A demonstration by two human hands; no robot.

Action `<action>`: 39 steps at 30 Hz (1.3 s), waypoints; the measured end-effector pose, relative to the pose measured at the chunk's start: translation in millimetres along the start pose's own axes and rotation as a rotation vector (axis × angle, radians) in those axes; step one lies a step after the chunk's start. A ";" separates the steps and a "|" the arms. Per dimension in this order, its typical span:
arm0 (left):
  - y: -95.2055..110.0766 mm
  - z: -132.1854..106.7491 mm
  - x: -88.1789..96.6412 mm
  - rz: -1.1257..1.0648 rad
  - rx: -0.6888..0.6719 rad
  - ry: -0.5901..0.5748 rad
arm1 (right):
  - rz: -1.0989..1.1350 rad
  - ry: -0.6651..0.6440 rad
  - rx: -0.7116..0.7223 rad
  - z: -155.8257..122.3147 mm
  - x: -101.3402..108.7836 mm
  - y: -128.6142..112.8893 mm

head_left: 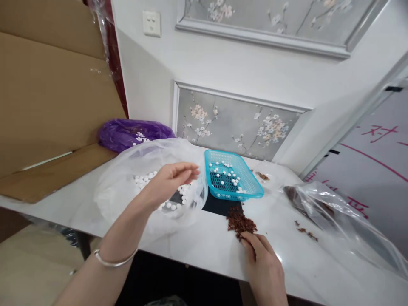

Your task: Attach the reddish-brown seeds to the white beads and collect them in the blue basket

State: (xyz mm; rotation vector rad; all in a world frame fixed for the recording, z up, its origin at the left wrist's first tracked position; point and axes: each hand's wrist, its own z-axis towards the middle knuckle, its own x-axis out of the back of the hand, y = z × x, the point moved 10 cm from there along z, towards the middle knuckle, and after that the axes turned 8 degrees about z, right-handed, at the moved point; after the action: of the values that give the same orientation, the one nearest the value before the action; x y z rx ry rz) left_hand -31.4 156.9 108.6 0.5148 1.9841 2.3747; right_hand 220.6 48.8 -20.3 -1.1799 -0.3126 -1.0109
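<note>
Head camera view is showing two bare hands above and on a pale tabletop (197,250). The right hand (263,259) is touching the near edge of a pile of reddish-brown shreds (240,222) with its bent fingertips; whether it is pinching some of them, I cannot tell. This pile is lying on the tabletop, and its far part is reaching the edge of a black sheet (216,207). The left hand (174,180) is hovering free over a white translucent bag (114,182), its fingers lying loosely together and slightly curving. On its wrist the person is wearing a silvery bracelet (115,264).

Inside the open white bag, many small white balls (145,178) are resting. Just beside it, a turquoise basket (255,180) is standing partly over the black sheet and is holding more balls of this kind. To the right of the pile, a few brown bits (302,230) are lying loose, near a clear plastic bag (338,221) which is containing something brown.

Farther out, a purple bag (117,134) is sitting behind the white one, next to a large cardboard box (54,97). Behind the basket, a framed floral panel (231,123) is decorating the wall, and at the right a whiteboard (376,144) is bearing pinkish-red writing.
</note>
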 end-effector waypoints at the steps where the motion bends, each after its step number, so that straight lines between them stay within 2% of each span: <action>1: -2.5 -6.2 9.7 0.203 -0.001 -0.002 | -0.009 -0.003 -0.008 0.0 0.0 -1.1; 4: -14.7 -20.2 20.4 0.710 -0.032 -0.051 | -0.026 0.018 -0.032 -0.3 1.9 0.1; 6: -28.7 -25.8 15.7 0.887 -0.049 -0.102 | -0.014 0.037 -0.034 -0.5 3.6 4.3; 9: -51.9 -27.9 7.7 0.967 -0.033 -0.135 | 0.024 0.037 -0.039 0.8 5.3 13.2; 12: -63.9 -24.7 5.5 0.958 -0.023 -0.122 | 0.045 0.052 -0.057 2.8 11.2 15.4; 15: -62.2 -20.7 6.1 0.939 -0.044 -0.134 | 0.119 0.072 -0.025 4.7 17.7 1.4; 17: -52.1 -17.9 9.4 0.917 -0.084 -0.107 | 0.178 0.059 -0.012 6.0 18.0 -8.5; 19: -36.4 -16.7 16.5 0.840 -0.124 -0.011 | 0.192 0.065 -0.020 7.1 19.1 -13.7; 21: -23.7 -20.1 19.0 0.653 -0.134 0.073 | 0.200 0.090 -0.040 7.2 22.3 -13.6; 23: -23.9 -27.7 6.0 0.365 -0.075 0.049 | 0.213 0.113 -0.069 6.5 26.0 -10.2; 25: -36.1 -39.2 -25.5 0.063 0.056 -0.068 | 0.281 0.114 -0.125 5.7 27.6 -3.3; 28: -59.1 -59.1 -80.6 -0.266 0.257 -0.205 | 0.514 0.084 -0.220 5.0 24.9 5.3; 30: -71.6 -67.7 -112.4 -0.498 0.367 -0.260 | 0.676 0.048 -0.260 4.1 20.4 4.9; 32: -80.0 -71.6 -134.9 -0.687 0.456 -0.297 | 0.806 0.006 -0.291 1.8 14.5 0.6; 35: -84.9 -69.7 -146.0 -0.830 0.509 -0.301 | 0.992 -0.067 -0.334 -3.2 2.9 -11.7; 39: -86.6 -66.0 -140.4 -0.870 0.505 -0.271 | 1.156 -0.175 -0.278 -4.2 -7.5 -40.5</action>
State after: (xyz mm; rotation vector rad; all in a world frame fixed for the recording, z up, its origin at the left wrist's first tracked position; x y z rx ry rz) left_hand 67.2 81.4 -18.6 -0.0559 2.0614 1.2425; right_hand 183.4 47.9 -2.0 -1.4072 0.3810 0.0707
